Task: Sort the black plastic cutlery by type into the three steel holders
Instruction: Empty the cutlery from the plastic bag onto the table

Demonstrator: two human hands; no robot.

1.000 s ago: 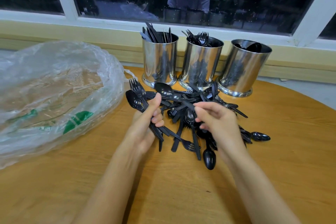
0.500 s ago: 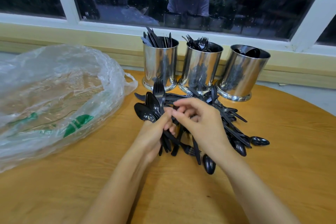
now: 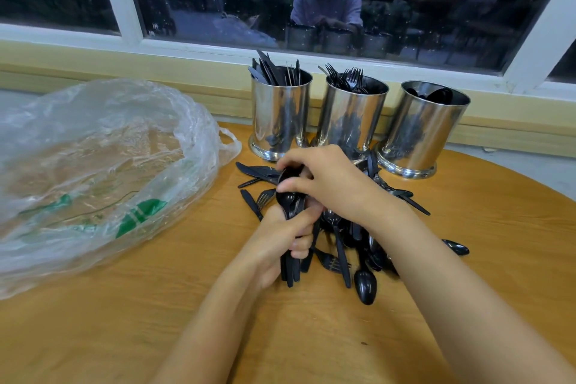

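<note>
— What is being held?
— A cutlery bundle (image 3: 288, 199) is being clamped in the curled fingers of the left hand (image 3: 277, 246), and its top is being pinched by the right hand (image 3: 333, 181).
— Where?
— Over the cutlery pile (image 3: 341, 246), before the steel holders (image 3: 350, 121).

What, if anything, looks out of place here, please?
Possibly one thing: among the knives in the left holder, thin tines like a fork's stick up. Nothing looks spilled or damaged.

Right hand (image 3: 330, 184) moved off the pile (image 3: 341, 246) onto the bundle of spoons (image 3: 288, 200), left hand (image 3: 277, 243) carrying it rightward, upright
</note>
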